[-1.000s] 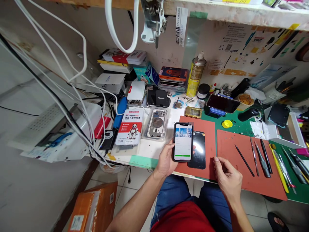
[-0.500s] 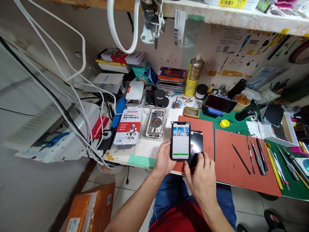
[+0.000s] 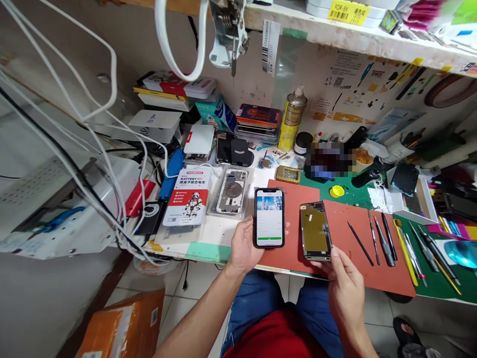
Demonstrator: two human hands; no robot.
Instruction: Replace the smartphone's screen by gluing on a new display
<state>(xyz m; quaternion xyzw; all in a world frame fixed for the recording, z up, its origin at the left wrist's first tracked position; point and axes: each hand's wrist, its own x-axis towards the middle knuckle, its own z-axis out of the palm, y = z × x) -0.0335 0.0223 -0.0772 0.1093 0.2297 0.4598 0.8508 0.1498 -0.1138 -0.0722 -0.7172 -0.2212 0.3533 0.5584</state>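
My left hand (image 3: 246, 246) holds a black-cased smartphone (image 3: 269, 219) by its lower left side, with the screen lit and facing me. On the screen are a snowy picture, lines of text and a green bar. My right hand (image 3: 346, 278) grips a phone screen panel (image 3: 314, 231) by its lower right corner, its gold-coloured back turned up. The panel is slightly tilted above the orange-red mats (image 3: 293, 199). Part of my right fingers lies hidden beneath it. Left of the phone, an opened phone body (image 3: 233, 191) with a round coil sits in a clear tray.
A battery box (image 3: 187, 196) stands at the left. Tweezers and picks (image 3: 383, 241) lie on the right mat. Behind are a yellow spray can (image 3: 292, 119), a small metal tin (image 3: 287, 174) and a yellow cap (image 3: 336, 191). White cables (image 3: 108, 174) hang at the left.
My right hand has lifted the panel, moved it right, away from the phone, and turned its gold back upward. My left hand still holds the phone. The view has shifted slightly.
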